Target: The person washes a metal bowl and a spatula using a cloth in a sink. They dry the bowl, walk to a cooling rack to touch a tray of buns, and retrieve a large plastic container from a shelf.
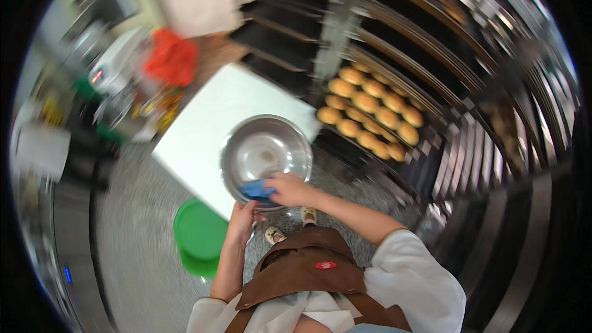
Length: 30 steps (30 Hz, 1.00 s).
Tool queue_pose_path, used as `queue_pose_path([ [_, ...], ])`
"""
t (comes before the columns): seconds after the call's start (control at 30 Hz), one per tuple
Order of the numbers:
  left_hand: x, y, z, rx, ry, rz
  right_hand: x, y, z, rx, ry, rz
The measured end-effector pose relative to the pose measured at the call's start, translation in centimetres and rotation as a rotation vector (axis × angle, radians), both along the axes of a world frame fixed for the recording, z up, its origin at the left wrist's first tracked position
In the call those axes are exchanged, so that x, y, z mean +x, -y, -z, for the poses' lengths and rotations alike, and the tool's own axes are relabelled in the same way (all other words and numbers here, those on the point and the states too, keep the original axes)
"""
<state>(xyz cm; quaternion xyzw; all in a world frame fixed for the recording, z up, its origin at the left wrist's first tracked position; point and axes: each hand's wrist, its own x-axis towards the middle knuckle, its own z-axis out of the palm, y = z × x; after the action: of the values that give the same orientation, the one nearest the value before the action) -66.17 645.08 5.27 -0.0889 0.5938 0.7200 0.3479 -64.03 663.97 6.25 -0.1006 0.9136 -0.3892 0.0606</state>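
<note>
A round stainless steel bowl (266, 141) rests on a white tabletop (203, 120), near its corner closest to me. Inside the bowl, against the wall nearest me, my right hand (289, 188) presses a blue cloth (256, 189). The bowl's near rim is gripped by my left hand (246, 217), with the thumb up over the edge and the fingers outside. A small dull patch shows on the bowl's bottom.
Racks of trays stand ahead and to the right, one tray holding golden buns (366, 101). A green round tub (199, 236) is below the table's left side. A white mixer (118, 62) and a red plastic bag (171, 58) are at the back left.
</note>
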Motion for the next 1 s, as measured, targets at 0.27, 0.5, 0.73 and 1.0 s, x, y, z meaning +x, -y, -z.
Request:
queue_pose_path([
  [0.27,8.8,11.8,-0.9,-0.113,-0.031,-0.394,-9.5,8.3,-2.6,0.445,-0.889,-0.32],
  [0.5,17.3,16.8,-1.1,-0.054,0.013,-0.814,-8.7,25.3,-5.8,-0.031,-0.849,-0.73],
  [0.73,23.4,24.1,-2.7,-0.091,-0.102,-1.355,-3.4,38.7,-2.4,-0.113,-0.567,-0.523],
  [1.0,28.4,37.2,-0.1,0.249,-0.343,-1.83,13.5,53.7,3.1,-0.67,0.896,-0.448],
])
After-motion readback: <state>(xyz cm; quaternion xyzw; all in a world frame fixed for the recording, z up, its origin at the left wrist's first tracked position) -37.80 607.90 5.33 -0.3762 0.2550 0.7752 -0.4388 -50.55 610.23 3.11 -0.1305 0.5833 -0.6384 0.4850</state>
